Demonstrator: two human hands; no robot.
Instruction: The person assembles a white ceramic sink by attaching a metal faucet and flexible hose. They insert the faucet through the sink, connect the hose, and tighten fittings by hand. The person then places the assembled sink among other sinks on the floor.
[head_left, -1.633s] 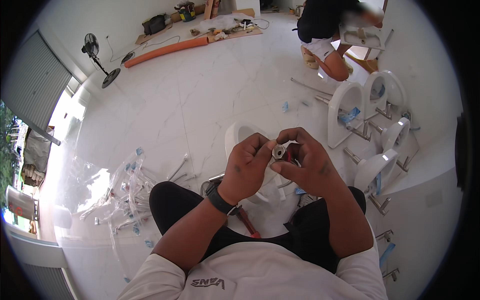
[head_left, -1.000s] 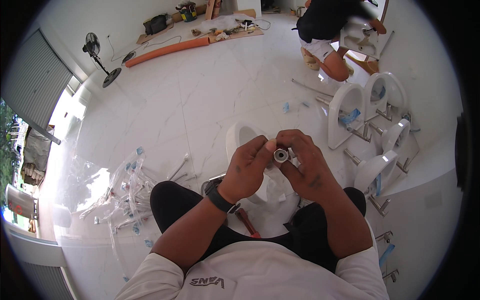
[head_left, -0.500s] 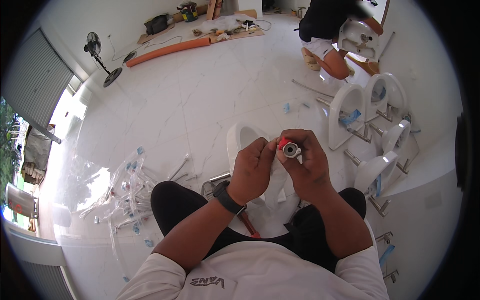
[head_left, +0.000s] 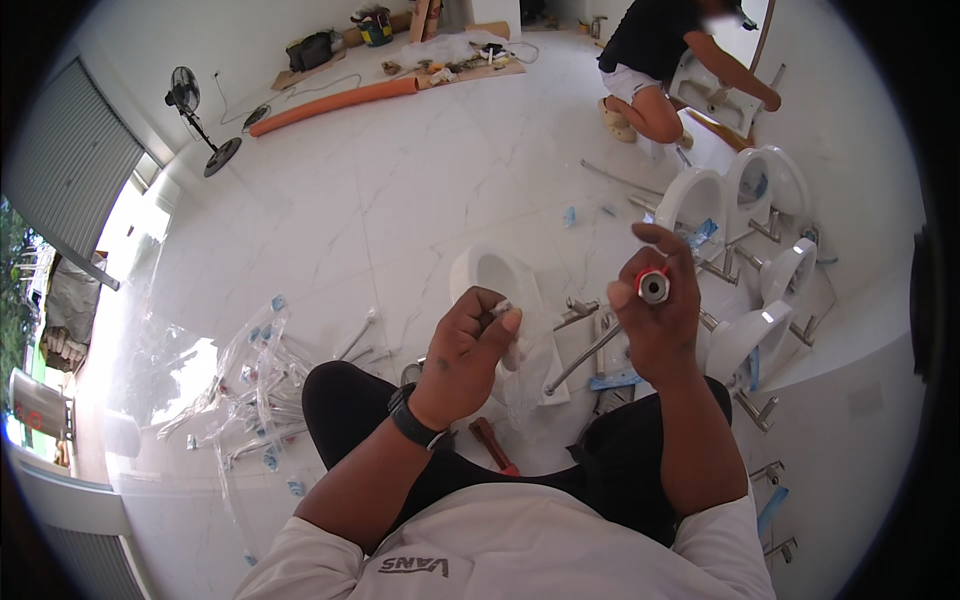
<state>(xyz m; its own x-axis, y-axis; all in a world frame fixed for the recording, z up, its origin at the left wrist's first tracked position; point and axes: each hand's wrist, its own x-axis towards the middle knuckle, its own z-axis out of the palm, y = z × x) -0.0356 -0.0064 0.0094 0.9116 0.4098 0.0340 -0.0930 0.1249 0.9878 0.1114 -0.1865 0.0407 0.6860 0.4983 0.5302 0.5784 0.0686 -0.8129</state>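
My right hand (head_left: 665, 330) is closed around the end of a braided flexible hose (head_left: 585, 357), whose metal nut with a red ring faces up. The hose slants down toward the left from my fist. At its left, my left hand (head_left: 465, 350) is closed, pinching a clear plastic wrapper (head_left: 517, 390) that hangs below the fingers. A white ceramic basin (head_left: 470, 267) stands on the floor between my legs, partly hidden by my left hand. Beside it lies a metal tap (head_left: 576, 312). Near my lap rests a red-orange tool (head_left: 492, 447).
Several plastic-wrapped hoses (head_left: 265, 385) lie in a heap on the left. More white basins (head_left: 745, 340) with metal fittings line the right wall. A co-worker (head_left: 650, 60) crouches at the far right, handling another basin (head_left: 712, 95). An orange pipe (head_left: 335, 107) and a fan (head_left: 190, 110) are farther back.
My hands, together before, have moved apart. My right hand has gone right with the hose; my left has shifted left and down with the plastic. The co-worker's arm now reaches over the far basin.
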